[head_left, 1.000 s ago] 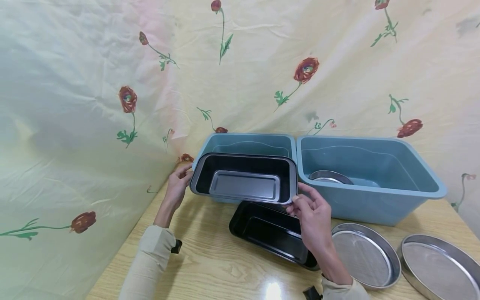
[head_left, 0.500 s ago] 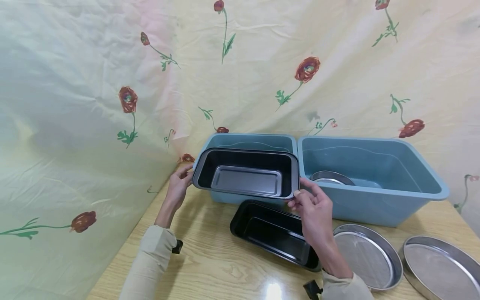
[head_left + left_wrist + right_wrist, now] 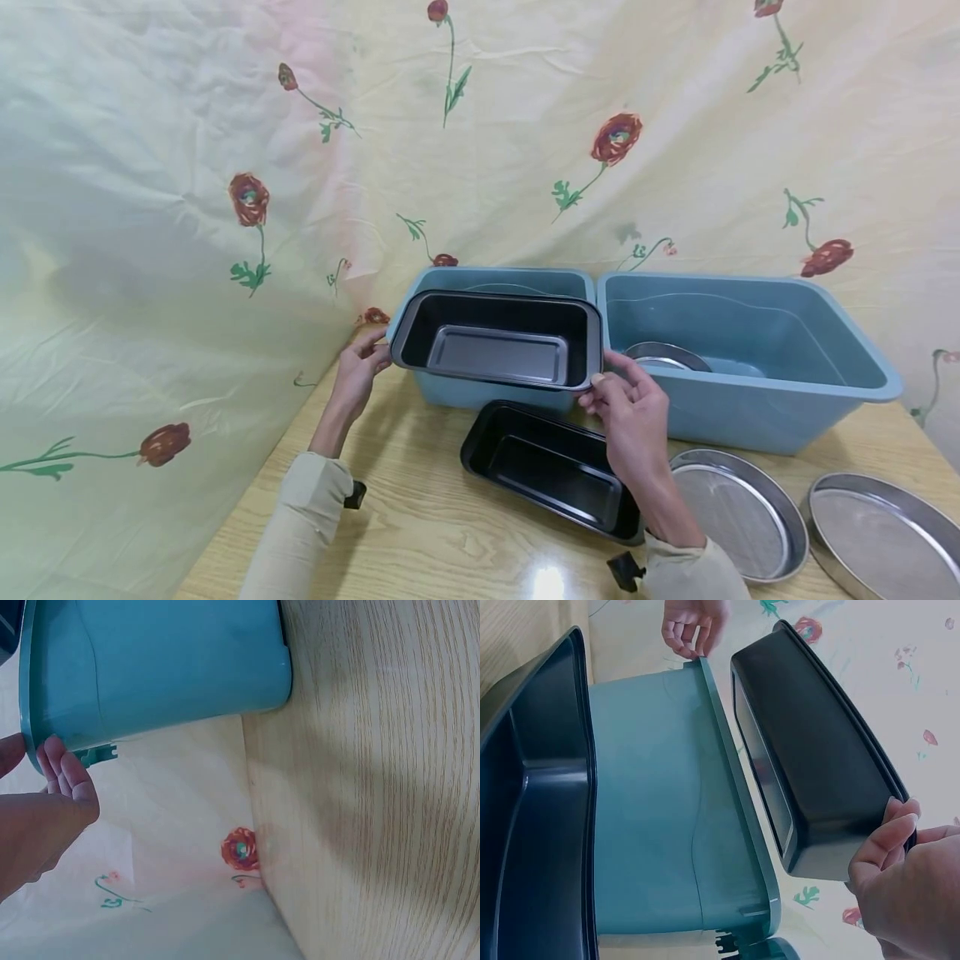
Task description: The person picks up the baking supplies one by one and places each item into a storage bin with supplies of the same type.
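Observation:
A black loaf pan (image 3: 498, 354) hangs over the left blue bin (image 3: 450, 393), its open top tipped toward the head camera. Thumb and fingers of my right hand (image 3: 636, 421) pinch its right end by the rim. In the right wrist view the loaf pan (image 3: 810, 742) is clear of the bin's rim. My left hand (image 3: 356, 375) holds the bin's left rim; the left wrist view shows the fingers of this hand (image 3: 56, 814) against the outer wall and the thumb at the rim. A second black loaf pan (image 3: 551, 475) lies on the table below.
Another blue bin (image 3: 750, 408) stands to the right with a round metal pan (image 3: 663, 355) inside. Two more round metal pans, one nearer (image 3: 738, 512) and one farther right (image 3: 885, 525), lie on the wooden table (image 3: 420, 517). Flowered cloth (image 3: 510, 183) hangs behind.
My right hand has raised the loaf pan slightly and shifted it a little to the right, farther over the left bin. My left hand stays at the bin's rim.

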Motion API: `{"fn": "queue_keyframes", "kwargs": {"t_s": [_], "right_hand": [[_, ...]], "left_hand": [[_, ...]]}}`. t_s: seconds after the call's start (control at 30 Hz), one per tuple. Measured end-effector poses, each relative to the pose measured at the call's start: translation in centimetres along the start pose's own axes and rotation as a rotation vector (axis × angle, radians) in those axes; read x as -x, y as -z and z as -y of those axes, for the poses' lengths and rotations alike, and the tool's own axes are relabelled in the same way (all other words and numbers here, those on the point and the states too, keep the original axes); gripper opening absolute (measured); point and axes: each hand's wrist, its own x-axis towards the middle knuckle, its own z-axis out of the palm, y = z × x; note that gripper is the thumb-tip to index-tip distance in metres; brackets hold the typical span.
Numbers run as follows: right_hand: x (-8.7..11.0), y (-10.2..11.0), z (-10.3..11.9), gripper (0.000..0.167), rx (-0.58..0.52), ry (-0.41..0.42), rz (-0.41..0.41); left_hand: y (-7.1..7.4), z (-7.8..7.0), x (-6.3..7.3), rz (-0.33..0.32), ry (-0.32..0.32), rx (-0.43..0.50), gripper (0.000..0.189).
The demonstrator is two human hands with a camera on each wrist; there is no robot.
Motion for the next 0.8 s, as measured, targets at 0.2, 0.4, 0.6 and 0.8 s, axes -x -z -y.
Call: {"fn": "queue_keyframes", "kwargs": {"t_s": [0.2,0.4,0.6,0.8], "right_hand": [[-0.5,0.0,0.1,0.038,0.012,0.001,-0.014],[-1.1,0.0,0.0,0.038,0.007,0.002,-0.025],[-1.9,-0.2,0.1,0.036,-0.016,0.01,-0.029],[-2.4,-0.3,0.1,0.037,-0.008,0.008,-0.035]], "left_hand": [[0.0,-0.1,0.0,0.004,0.003,-0.026,0.046],[0.0,-0.2,-0.1,0.014,0.009,-0.03,0.044],[-0.1,-0.3,-0.2,0.009,0.012,-0.023,0.044],[-0.2,-0.5,0.0,0.018,0.011,-0.032,0.045]]}}
